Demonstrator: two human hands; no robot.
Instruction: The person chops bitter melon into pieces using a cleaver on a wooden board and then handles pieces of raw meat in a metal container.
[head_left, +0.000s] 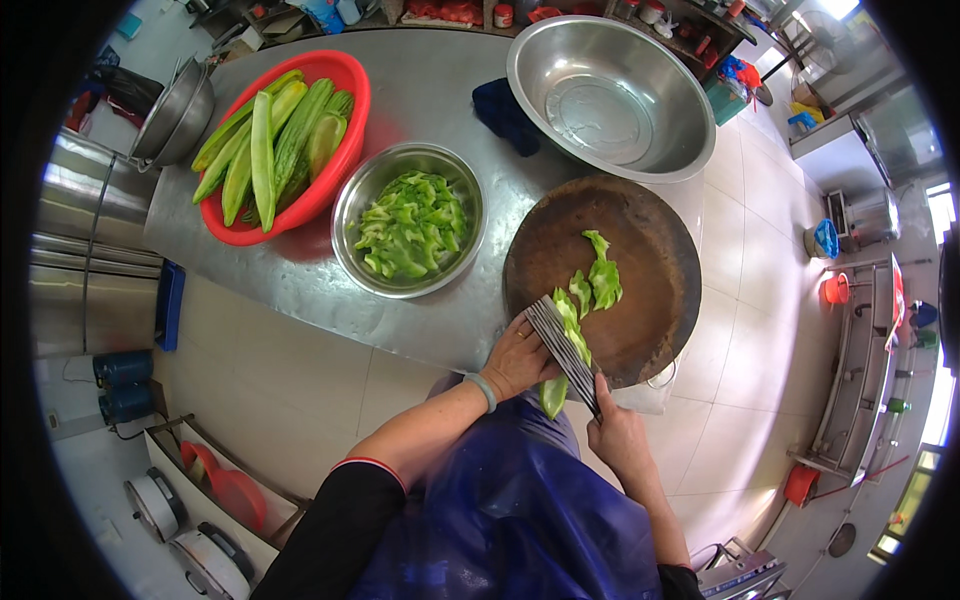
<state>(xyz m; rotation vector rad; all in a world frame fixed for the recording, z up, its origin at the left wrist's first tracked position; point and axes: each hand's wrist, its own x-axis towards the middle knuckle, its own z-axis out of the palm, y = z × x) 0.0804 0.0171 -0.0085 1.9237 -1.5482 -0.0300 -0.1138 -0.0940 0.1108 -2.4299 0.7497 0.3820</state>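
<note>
My right hand grips the handle of a cleaver, whose broad blade angles across the near edge of a round wooden chopping block. On the near side of the blade, my left hand holds a bitter melon half down, its fingers close beside the steel. The melon's near end juts over the block's edge toward my apron. Cut slices lie along the far side of the blade, and a few loose slices rest farther in. The blade hides part of the melon.
Left of the block, a steel bowl holds sliced bitter melon. A red plastic basket carries several bitter melon halves. Behind the block stands a large steel basin, beside a dark cloth on the metal table.
</note>
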